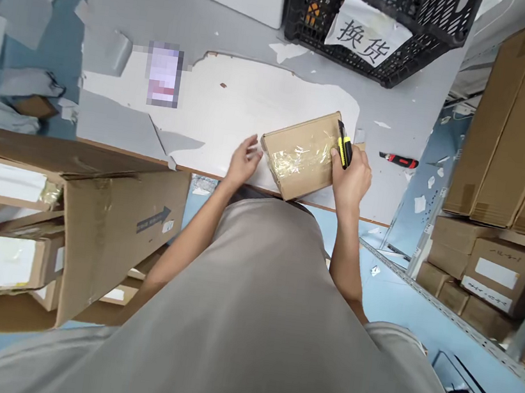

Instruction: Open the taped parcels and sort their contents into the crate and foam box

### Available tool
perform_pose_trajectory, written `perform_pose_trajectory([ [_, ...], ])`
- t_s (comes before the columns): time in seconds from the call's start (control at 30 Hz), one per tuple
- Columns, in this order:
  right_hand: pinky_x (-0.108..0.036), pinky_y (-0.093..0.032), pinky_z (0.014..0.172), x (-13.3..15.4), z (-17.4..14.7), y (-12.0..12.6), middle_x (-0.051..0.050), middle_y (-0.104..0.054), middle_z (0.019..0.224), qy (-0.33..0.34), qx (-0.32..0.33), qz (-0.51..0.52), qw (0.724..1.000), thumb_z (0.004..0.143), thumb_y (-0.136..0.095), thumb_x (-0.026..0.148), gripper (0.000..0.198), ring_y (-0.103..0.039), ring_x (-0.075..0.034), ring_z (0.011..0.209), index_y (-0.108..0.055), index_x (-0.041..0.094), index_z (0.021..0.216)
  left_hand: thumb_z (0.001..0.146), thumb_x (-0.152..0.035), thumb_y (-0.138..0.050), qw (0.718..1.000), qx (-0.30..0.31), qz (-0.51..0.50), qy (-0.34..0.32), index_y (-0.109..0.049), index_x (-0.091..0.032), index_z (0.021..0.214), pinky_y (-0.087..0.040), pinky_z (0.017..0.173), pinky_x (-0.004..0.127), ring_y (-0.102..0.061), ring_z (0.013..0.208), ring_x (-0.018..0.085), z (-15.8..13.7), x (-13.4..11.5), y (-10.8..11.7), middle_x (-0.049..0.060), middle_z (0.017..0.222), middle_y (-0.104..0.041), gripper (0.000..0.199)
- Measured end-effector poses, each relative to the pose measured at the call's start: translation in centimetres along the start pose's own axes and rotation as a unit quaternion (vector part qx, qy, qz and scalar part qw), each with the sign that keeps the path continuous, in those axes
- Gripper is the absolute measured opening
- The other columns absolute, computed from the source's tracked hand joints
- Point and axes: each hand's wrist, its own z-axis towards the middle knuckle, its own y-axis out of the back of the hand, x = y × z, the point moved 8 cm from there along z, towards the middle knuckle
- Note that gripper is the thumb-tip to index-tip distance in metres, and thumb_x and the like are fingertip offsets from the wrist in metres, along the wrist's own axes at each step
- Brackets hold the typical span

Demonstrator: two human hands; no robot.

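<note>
A brown cardboard box [303,153] with shiny clear tape across its top lies tilted at the table's front edge. My right hand [353,177] is at its right side, closed around a yellow and black utility knife [345,146] whose dark tip points away from me. The thumb of that hand rests by the box. Just off the box's left corner is my left hand [244,163], with its fingers apart and slightly curled; it holds nothing. To the right on the table lies a second utility knife, red and black [399,160].
A black plastic crate [385,74] with a paper sign stands at the back right. A large open carton [118,223] of parcels is at my left. Stacked boxes [504,125] fill a shelf on the right. Paper scraps and a blurred-out item [165,74] lie on the table [235,109].
</note>
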Motion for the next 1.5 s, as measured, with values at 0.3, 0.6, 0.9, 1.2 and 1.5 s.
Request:
perform_pose_trajectory([
  [0.3,-0.056,-0.061,0.117,0.1,-0.8,0.2,-0.024,-0.065,0.159,0.038,0.006,0.034,0.999,0.124,-0.036,0.059,0.060,-0.070,-0.039,0.145,-0.057,0.023,0.167,0.098,-0.063,-0.089,0.996,0.028,0.046,-0.067,-0.080,-0.021,0.116,-0.070,0.110,0.045,-0.082,0.120,0.028,0.4,-12.5,1.1,0.012,0.123,-0.086,0.046],
  [0.6,-0.051,-0.062,0.120,7.5,-8.0,0.6,-0.016,-0.072,0.165,0.151,0.146,0.122,0.970,0.125,-0.033,0.048,0.059,-0.074,-0.032,0.145,-0.051,0.024,0.176,0.098,-0.060,-0.088,0.995,-0.005,0.070,-0.075,-0.077,-0.021,0.109,-0.070,0.103,0.038,-0.081,0.113,0.025,1.1,-12.9,1.3,0.010,0.116,-0.086,0.042],
  [0.9,-0.048,-0.061,0.119,10.0,-9.1,-1.7,-0.018,-0.078,0.156,0.149,0.216,0.084,0.961,0.124,-0.038,0.041,0.062,-0.077,-0.035,0.142,-0.054,0.018,0.180,0.086,-0.050,-0.099,0.996,0.040,0.047,-0.070,-0.079,-0.021,0.107,-0.070,0.108,0.044,-0.083,0.115,0.029,1.0,-13.1,1.4,0.009,0.117,-0.087,0.042],
  [1.2,-0.048,-0.061,0.118,10.8,-9.6,-1.4,-0.016,-0.081,0.151,0.157,0.232,0.044,0.959,0.125,-0.036,0.036,0.061,-0.077,-0.035,0.138,-0.053,0.020,0.181,0.083,-0.038,-0.098,0.997,0.038,0.040,-0.054,-0.079,-0.022,0.104,-0.071,0.107,0.046,-0.083,0.109,0.029,1.8,-13.2,1.6,0.008,0.110,-0.087,0.033],
  [1.5,-0.045,-0.061,0.104,13.2,-9.2,-1.5,-0.017,-0.084,0.134,0.143,0.268,-0.028,0.952,0.126,-0.040,0.029,0.057,-0.081,-0.035,0.117,-0.052,0.020,0.180,0.086,-0.046,-0.098,0.998,0.014,0.030,-0.049,-0.080,-0.020,0.106,-0.073,0.105,0.044,-0.083,0.111,0.028,1.5,-12.1,1.9,0.008,0.111,-0.087,0.038],
])
